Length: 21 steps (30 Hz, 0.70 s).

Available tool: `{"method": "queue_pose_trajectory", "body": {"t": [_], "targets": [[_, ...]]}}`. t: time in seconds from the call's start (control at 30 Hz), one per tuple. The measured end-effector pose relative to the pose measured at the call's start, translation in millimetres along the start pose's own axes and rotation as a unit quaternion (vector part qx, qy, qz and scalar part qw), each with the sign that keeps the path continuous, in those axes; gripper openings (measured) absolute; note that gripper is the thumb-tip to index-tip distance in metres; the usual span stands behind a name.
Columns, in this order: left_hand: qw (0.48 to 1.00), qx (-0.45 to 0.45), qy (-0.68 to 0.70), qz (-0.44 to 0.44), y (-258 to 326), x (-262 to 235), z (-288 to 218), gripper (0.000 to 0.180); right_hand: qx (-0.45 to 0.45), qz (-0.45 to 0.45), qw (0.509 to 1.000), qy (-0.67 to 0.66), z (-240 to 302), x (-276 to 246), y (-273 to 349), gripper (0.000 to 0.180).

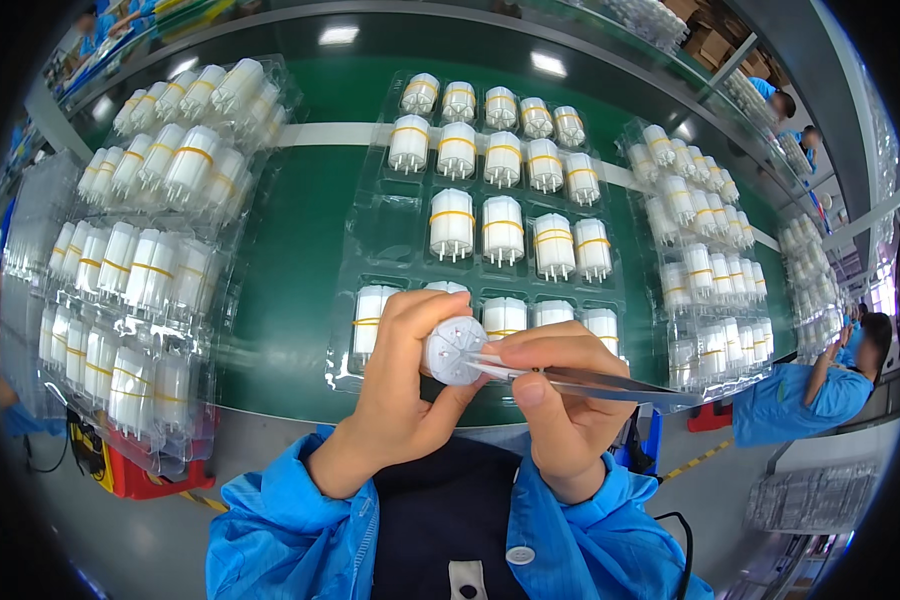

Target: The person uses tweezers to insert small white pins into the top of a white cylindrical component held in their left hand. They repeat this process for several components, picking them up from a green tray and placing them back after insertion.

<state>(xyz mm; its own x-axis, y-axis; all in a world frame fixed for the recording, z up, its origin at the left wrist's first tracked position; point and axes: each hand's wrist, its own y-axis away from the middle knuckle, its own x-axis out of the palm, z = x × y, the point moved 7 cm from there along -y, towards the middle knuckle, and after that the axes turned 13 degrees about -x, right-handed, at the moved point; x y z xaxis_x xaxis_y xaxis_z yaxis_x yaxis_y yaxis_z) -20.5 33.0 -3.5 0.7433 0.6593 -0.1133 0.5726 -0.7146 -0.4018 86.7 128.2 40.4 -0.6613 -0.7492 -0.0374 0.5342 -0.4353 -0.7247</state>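
My left hand holds a white cylindrical plastic part with its round end face turned up at me. My right hand grips metal tweezers, and their tips touch the middle of that end face. Just beyond my hands lies a clear plastic tray on the green conveyor belt. It holds several rows of the same white cylinders with yellow bands, standing in pockets. Some pockets in its left column are empty.
A stack of filled clear trays stands at my left. Another filled tray lies at the right on the belt. A person in a blue coat works at the far right, others farther back. A red bin sits under the belt.
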Motion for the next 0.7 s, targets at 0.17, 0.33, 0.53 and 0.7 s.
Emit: {"method": "queue_pose_trajectory", "body": {"t": [0.17,0.33,0.53,0.7], "targets": [[0.994,0.059,-0.093,0.002,-2.7,-0.5,-13.1,0.063,-0.002,-0.014,1.0,-0.001,-1.9,-0.3,-1.0,0.017],[0.993,0.066,-0.102,-0.008,-1.6,1.6,-11.9,0.066,0.0,-0.007,1.0,0.017,-1.3,1.6,-1.4,0.015],[0.993,0.062,-0.1,-0.004,-1.7,2.6,-9.2,0.067,-0.02,0.005,1.0,0.002,-3.1,3.4,-1.9,0.012],[0.994,0.054,-0.099,-0.003,-1.2,2.4,-8.1,0.067,-0.007,0.003,1.0,-0.011,-4.7,1.7,-1.9,0.011]]}}
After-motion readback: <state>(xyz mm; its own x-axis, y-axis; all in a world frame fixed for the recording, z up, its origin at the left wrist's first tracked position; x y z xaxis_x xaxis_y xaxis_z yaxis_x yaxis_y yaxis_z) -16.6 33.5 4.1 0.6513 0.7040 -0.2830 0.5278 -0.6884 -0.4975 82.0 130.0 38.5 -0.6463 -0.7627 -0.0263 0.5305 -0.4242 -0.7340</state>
